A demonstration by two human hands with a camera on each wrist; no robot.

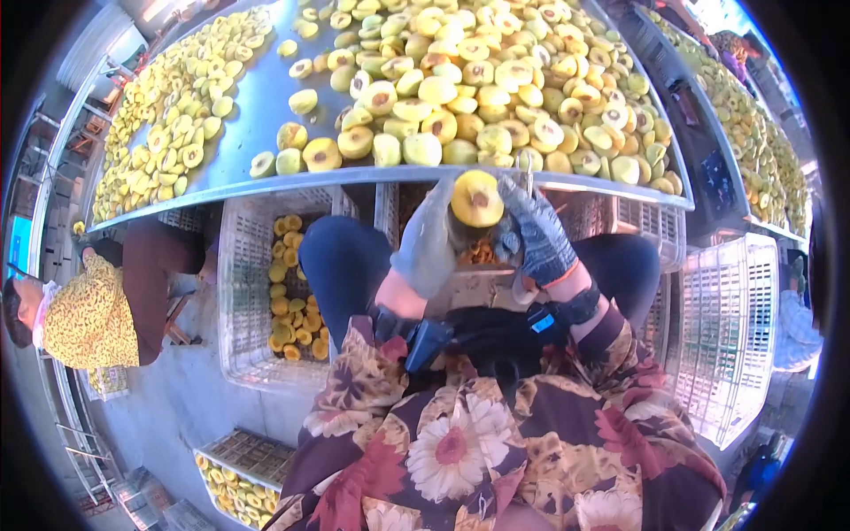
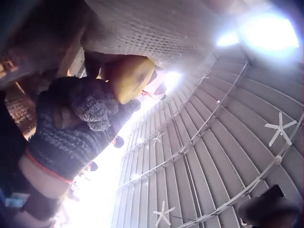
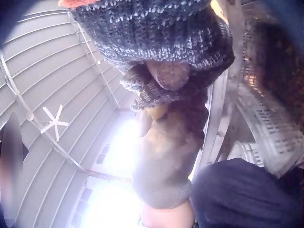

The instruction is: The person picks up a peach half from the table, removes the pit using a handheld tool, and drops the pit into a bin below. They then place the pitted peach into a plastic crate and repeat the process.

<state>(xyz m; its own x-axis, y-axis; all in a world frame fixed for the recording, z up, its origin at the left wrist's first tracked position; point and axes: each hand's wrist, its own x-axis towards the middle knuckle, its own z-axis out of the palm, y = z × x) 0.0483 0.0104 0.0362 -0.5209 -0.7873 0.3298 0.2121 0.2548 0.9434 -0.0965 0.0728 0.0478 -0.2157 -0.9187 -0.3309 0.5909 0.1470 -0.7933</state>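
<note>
Just beyond my lap, at the near edge of the steel table, I hold a yellow peach (image 1: pixel 476 196) between my two hands. My left hand (image 1: pixel 427 243), in a pale grey glove, grips it from the left. My right hand (image 1: pixel 536 232) wears a dark knitted glove with an orange cuff, and its fingertips are right at the fruit's other side. A brown, blunt-ended handle (image 3: pixel 172 75) pokes out of that curled right hand in the right wrist view; its working end is hidden. The peach (image 2: pixel 130 78) also shows between both gloves in the left wrist view.
The steel table (image 1: pixel 257 111) bears heaps of halved peaches (image 1: pixel 496 80). A crate (image 1: pixel 232 301) with peach halves stands left of my legs, a white crate (image 1: pixel 728 341) on the right. Someone in a yellow patterned top (image 1: pixel 88 314) sits at the left.
</note>
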